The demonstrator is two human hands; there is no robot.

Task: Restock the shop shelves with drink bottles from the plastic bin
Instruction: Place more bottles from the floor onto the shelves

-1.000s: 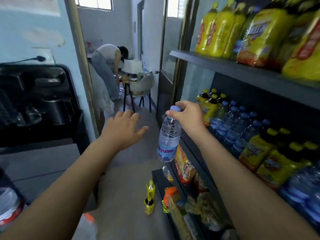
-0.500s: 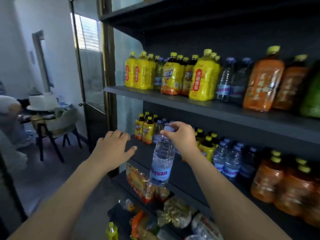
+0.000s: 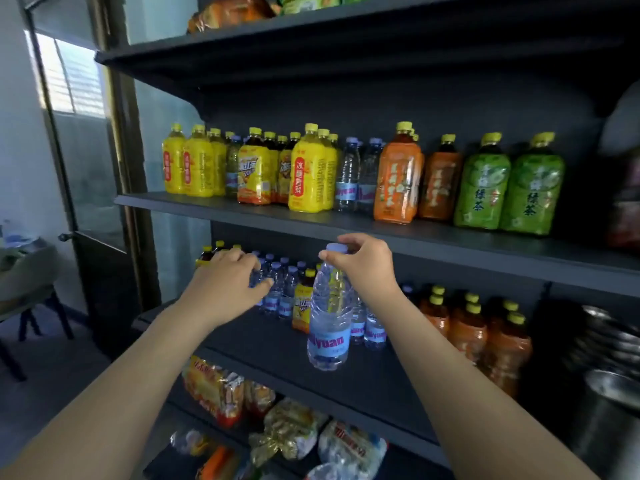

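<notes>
Both of your hands are out in front of the dark shelving. Your right hand point(image 3: 363, 268) pinches the pale cap of a clear water bottle point(image 3: 328, 327), thumb and fingers curled round its top. The bottle hangs upright over the front of the middle shelf point(image 3: 277, 344); I cannot tell whether its base touches. Just behind it stand small water bottles point(image 3: 280, 289). Your left hand point(image 3: 227, 289) holds nothing, with its fingers loosely bent toward those small bottles, contact unclear. Yellow, orange and green drink bottles point(image 3: 311, 171) line the upper shelf point(image 3: 242, 216), and wrapped snacks point(image 3: 214, 389) lie below.
</notes>
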